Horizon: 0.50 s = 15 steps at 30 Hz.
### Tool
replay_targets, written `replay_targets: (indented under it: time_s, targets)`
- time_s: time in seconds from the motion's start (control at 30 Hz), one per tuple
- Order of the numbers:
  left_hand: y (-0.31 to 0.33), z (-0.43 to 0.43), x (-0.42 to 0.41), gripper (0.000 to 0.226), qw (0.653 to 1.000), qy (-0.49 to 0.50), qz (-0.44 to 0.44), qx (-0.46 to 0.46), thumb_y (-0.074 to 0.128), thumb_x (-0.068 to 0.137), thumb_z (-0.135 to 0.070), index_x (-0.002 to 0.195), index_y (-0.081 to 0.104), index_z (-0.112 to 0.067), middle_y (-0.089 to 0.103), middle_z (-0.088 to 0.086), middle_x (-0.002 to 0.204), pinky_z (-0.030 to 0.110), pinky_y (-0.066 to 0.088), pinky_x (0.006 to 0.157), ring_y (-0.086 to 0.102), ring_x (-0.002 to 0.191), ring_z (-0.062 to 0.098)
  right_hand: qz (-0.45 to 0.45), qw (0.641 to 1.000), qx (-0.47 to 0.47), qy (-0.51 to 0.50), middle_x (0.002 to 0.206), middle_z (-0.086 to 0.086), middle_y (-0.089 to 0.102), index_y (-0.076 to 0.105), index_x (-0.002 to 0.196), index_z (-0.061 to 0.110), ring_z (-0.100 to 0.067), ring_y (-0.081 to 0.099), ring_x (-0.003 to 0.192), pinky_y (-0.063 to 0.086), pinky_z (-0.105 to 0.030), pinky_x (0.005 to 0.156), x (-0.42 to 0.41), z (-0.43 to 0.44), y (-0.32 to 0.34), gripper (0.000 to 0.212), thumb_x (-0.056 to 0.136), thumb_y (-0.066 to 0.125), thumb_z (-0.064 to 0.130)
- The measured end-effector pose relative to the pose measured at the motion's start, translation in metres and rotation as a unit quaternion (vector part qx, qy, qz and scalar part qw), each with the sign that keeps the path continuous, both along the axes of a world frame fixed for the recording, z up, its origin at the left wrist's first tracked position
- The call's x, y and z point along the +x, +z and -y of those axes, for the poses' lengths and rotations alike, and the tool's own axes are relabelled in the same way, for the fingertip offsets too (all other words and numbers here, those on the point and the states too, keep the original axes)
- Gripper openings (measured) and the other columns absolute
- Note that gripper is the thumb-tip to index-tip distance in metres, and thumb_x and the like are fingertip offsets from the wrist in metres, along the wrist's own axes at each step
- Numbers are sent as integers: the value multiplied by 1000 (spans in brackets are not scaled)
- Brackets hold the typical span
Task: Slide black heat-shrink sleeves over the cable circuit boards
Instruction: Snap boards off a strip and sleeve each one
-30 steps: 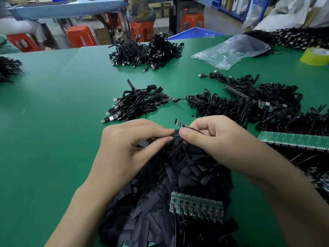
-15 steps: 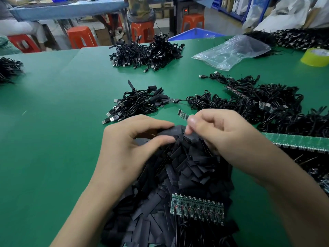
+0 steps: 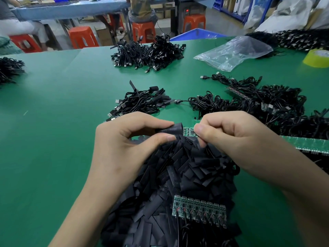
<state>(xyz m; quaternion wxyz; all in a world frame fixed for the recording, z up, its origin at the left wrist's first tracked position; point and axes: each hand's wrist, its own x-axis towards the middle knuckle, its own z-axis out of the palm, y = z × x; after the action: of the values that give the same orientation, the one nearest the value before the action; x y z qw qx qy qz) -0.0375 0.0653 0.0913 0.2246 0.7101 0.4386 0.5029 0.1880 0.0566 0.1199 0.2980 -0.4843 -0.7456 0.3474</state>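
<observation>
In my grip the black matt plastic heat-shrink sleeve (image 3: 171, 130) looks smooth, the green circuit board (image 3: 189, 131) glossy; the green table covering (image 3: 53, 139) is matt, the clear plastic bag (image 3: 233, 52) shiny

Both bare forearms enter from the lower edge and converge toward the centre. The left hand (image 3: 124, 145) is raised, index finger above and thumb below, pinching a black tubular heat-shrink sleeve (image 3: 171, 130). The right hand (image 3: 236, 139) faces it with its fingers curled, index fingertip and thumb pinching a small green circuit board (image 3: 189, 131) at the sleeve's open mouth. The fingertips of the two hands are near each other but apart.
</observation>
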Motion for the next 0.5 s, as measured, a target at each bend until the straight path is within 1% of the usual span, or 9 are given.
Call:
replay_targets:
  time_s: [0.1,0.2,0.33,0.5]
  targets:
    - [2,1,-1,16,1000,3,-13,7,83,76,-32,91,79,-29,77,-14,88,33,60,79,75,84,13,-6,1000,-3,-6,48,8,31,62,73,15,-9,26,43,26,-16,42,1,0,2,41,99,52,44]
    - [4,1,-1,14,1000,5,-22,11,82,76,-33,90,79,-30,77,-16,88,29,60,79,75,85,11,-9,1000,-6,-2,51,3,34,61,72,16,-12,27,45,25,-18,43,4,0,4,41,103,54,41]
    - [6,3,1,14,999,2,-38,21,83,76,-30,89,78,-30,76,-16,86,27,58,79,74,83,9,-1,1000,-11,-1,46,11,29,62,71,15,-6,25,42,26,-14,42,0,2,4,40,97,53,44]
    - [11,4,0,14,991,-8,-114,68,83,77,-26,91,81,-21,74,-12,88,21,54,76,70,81,6,27,1000,-10,-6,42,11,32,63,68,14,-6,28,38,28,-14,42,-1,1,6,40,93,53,44]
